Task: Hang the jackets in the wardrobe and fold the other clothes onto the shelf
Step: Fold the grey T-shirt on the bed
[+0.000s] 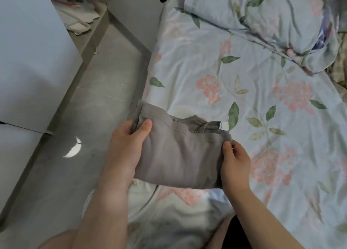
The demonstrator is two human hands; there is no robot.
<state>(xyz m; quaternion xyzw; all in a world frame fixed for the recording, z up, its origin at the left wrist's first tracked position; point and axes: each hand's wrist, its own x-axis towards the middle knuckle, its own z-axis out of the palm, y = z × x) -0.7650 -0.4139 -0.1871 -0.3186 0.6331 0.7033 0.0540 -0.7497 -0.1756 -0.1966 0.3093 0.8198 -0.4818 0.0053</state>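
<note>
Way off to the left of the left hand there's a pale cabinet (28, 60). My guess is that's the wardrobe, but no shelf shows from here. Between it and the hand is bare grey floor (93, 98).

The left hand (125, 145) grips the left edge of the garment (178, 154), thumb lying on top near the upper corner, fingers curled round the edge. The garment is grey, folded into a compact rectangle, and sits between the two hands at the near edge of the bed. Can't tell if it's resting on the bedding or lifted just off it. A white tag (224, 125) pokes out at its top right corner, just above the right hand.

The right hand (234, 164) is clamped on the right edge the same way, thumb on top, fingers tucked under out of sight. Both forearms come in from below, palms roughly facing each other across the cloth. Beyond the right hand is the floral sheet (262, 98), with a pillow (272, 13) well up past it.

Step-wise I'd say the folding of this piece is about done and carrying it to the shelf is next. That calls for pinching both edges so the layers don't slide open, then turning left toward the cabinet. The loose top layer near the tag looks like the bit that'd flop out.
</note>
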